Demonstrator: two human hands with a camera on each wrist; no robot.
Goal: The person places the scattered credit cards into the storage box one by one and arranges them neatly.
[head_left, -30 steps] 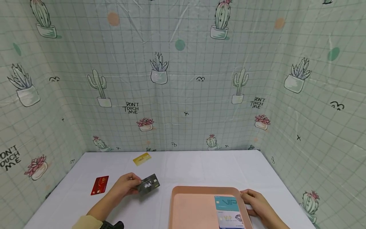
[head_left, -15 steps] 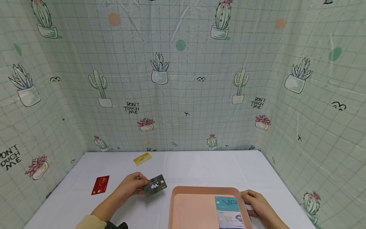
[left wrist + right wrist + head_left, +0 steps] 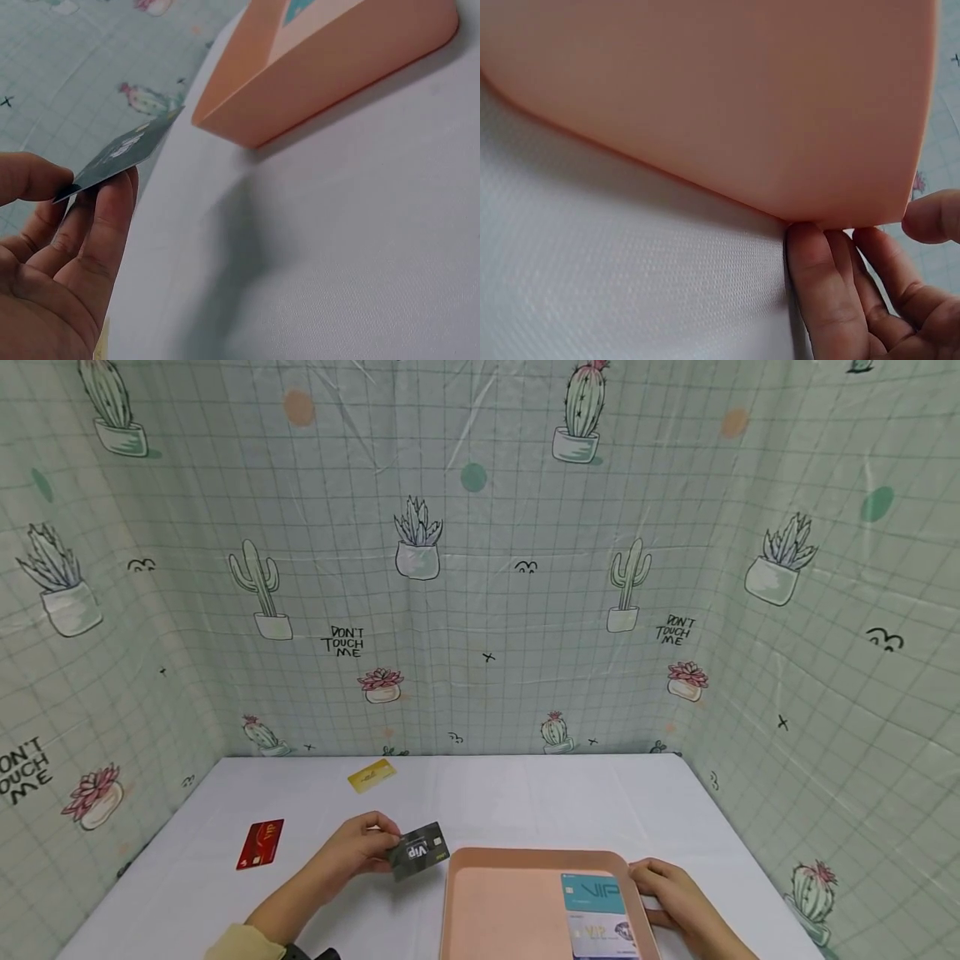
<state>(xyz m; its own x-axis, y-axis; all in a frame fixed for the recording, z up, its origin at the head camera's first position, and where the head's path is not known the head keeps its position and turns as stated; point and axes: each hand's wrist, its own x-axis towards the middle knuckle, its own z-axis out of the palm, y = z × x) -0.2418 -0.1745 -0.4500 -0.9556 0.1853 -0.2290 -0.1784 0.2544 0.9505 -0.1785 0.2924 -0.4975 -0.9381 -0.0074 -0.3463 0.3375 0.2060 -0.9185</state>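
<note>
My left hand (image 3: pixel 367 845) pinches a dark grey VIP card (image 3: pixel 418 852) by one end, between thumb and fingers. The card hangs tilted above the table, close to the left rim of a pink tray (image 3: pixel 504 858). In the left wrist view the card (image 3: pixel 124 154) is seen almost edge-on, apart from the tray (image 3: pixel 352 67). My right hand (image 3: pixel 678 893) holds the tray at its right side near the far corner. Its fingertips and thumb touch the outer wall in the right wrist view. Inside the tray, a teal VIP card (image 3: pixel 592 893) lies above a white VIP card (image 3: pixel 602 935).
A red VIP card (image 3: pixel 260 844) lies at the left of the white table (image 3: pixel 525 802). Near the back edge is a gold card (image 3: pixel 371 776). A cactus-print cloth (image 3: pixel 480 610) surrounds the table at the back and sides.
My left hand has carried the dark grey card rightward, up to the tray's left rim. My right hand keeps its place on the tray, and the other cards lie as before.
</note>
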